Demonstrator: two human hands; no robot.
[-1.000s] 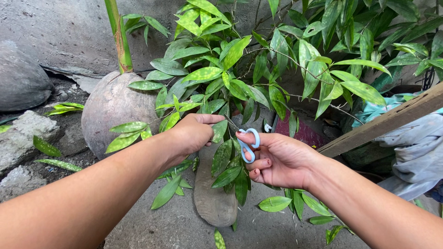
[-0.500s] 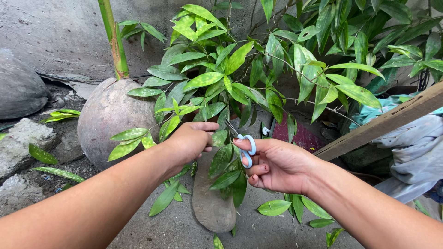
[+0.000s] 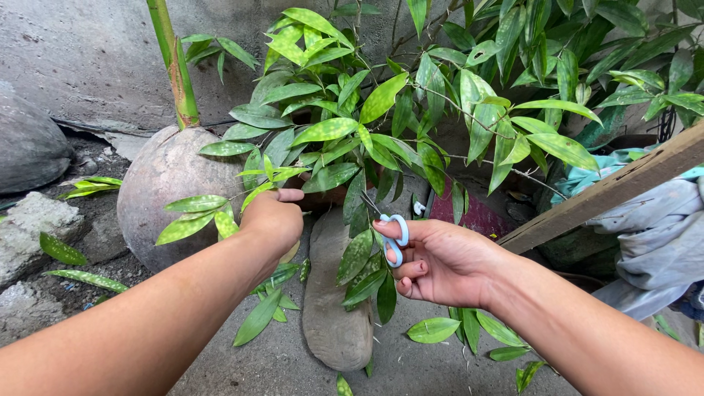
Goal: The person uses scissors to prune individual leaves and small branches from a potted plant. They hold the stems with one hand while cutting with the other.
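Observation:
A bush of spotted green leaves [image 3: 381, 95] fills the upper middle of the view. My left hand [image 3: 273, 218] is curled into a fist at its lower left edge with the thumb stretched out. A thin stem [image 3: 306, 213] seems to run out of the fist to the right, and what lies inside the fingers is hidden. My right hand [image 3: 444, 260] holds small scissors with light blue handles [image 3: 396, 238]. Their blades point up and left into a hanging cluster of leaves [image 3: 359, 257].
A round brown husk [image 3: 165, 187] with a green stalk [image 3: 172, 70] stands to the left, with rough stones [image 3: 29, 220] beyond it. A long flat stone [image 3: 334, 308] lies below the hands. A wooden plank [image 3: 609, 194] and grey cloth [image 3: 653, 235] are on the right.
My left hand has drawn back to the left, away from the hanging leaves it was pinching. My right hand with the scissors has stayed almost still.

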